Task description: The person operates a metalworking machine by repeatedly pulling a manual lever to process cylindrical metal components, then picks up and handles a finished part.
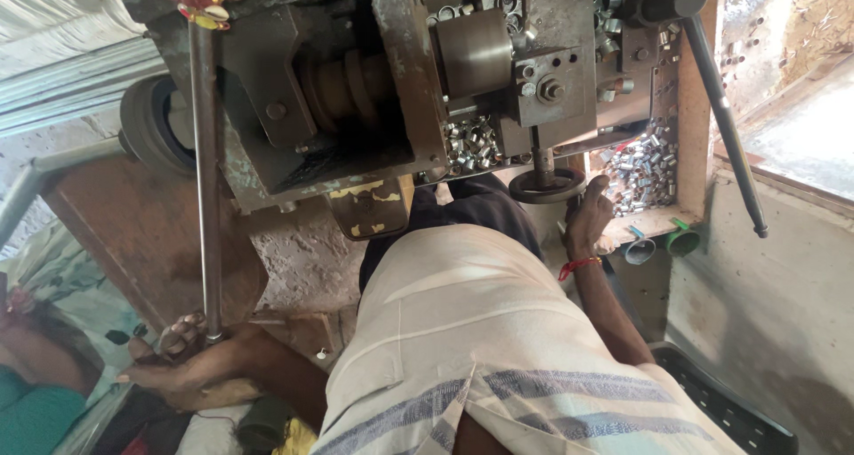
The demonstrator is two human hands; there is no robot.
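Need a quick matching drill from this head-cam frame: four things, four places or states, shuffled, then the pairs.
Things:
1. long steel rod
2. small handwheel
3. small metal sleeves
4. red thread

Places or states:
A. heaped in a wooden tray
B. tied round the right wrist
C. gripped at its end by the left hand
D. just beside the right hand

Pairs: 1-C, 2-D, 3-A, 4-B

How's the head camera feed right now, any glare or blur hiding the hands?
Head view: daylight washes out the top right corner; the machine sits in shade but reads sharp. The right hand by the handwheel is dim yet clear; the left hand on the long rod is slightly soft.
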